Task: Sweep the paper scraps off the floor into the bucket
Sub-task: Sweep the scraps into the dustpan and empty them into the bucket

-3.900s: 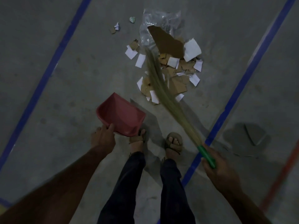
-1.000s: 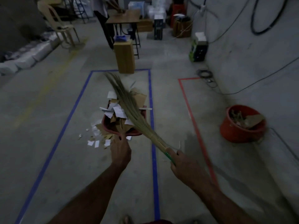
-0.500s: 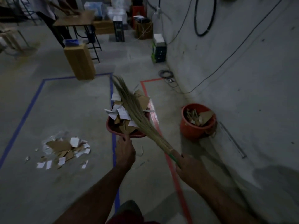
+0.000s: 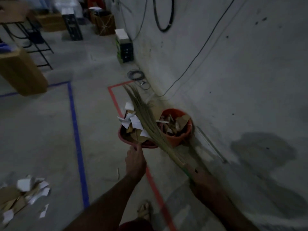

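Left hand point(image 4: 135, 161) grips the loaded dustpan point(image 4: 133, 139) beside the bucket point(image 4: 179, 140); right hand point(image 4: 202, 182), kinda blurry, clutches the broom point(image 4: 148, 120).

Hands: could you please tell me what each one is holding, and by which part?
Left hand holds the red dustpan by its near rim; right hand holds the broom at its green handle end.

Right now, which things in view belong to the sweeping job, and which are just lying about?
Job:
- dustpan, loaded, in left hand
- broom, in right hand
- bucket
- scrap pile left on floor

Lying about:
- wooden box
- coiled cable
- black unit by wall
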Motion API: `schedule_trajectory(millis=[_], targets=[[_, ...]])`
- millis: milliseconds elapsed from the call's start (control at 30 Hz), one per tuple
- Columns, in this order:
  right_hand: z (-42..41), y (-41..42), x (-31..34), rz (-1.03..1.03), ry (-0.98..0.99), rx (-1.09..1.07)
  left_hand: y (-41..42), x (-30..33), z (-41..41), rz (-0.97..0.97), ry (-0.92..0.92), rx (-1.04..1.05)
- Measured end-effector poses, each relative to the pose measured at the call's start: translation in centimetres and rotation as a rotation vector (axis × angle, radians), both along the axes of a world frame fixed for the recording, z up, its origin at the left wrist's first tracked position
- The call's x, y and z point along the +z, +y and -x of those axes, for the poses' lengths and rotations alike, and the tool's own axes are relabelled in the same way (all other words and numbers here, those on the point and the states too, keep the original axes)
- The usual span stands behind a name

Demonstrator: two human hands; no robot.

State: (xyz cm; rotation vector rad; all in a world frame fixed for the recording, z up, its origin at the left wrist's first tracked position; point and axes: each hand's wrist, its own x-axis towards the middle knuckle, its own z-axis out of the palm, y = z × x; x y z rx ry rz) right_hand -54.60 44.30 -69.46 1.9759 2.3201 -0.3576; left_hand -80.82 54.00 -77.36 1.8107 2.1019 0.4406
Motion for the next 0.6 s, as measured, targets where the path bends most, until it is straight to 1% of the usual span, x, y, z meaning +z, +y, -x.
schedule_trajectory(millis=[133, 300, 400, 500, 533, 600], targets=[[-3.5, 3.1, 0.5, 0.028, -0.038, -0.046, 5.0, -0.9, -4.4, 0.024, -0.015, -0.081], [-7.5, 7.0, 0.6, 0.081, -0.008, -0.041, 9.5, -2.5, -9.7, 0.109, 0.019, -0.152], [-10.5, 10.6, -1.4, 0.029, -0.063, -0.047, 12.7, -4.8, -12.8, 0.167, 0.029, -0.144], [-13.9, 14.3, -3.2, 0.152, -0.038, -0.084, 15.7, -6.5, -16.2, 0.246, 0.032, -0.141], [-15.3, 15.6, -4.0, 0.133, -0.023, -0.101, 16.8, -6.8, -17.4, 0.279, 0.062, -0.136], [-18.0, 18.6, -5.8, 0.14, 0.021, -0.065, 19.1, -7.7, -19.8, 0.333, 0.103, -0.12]])
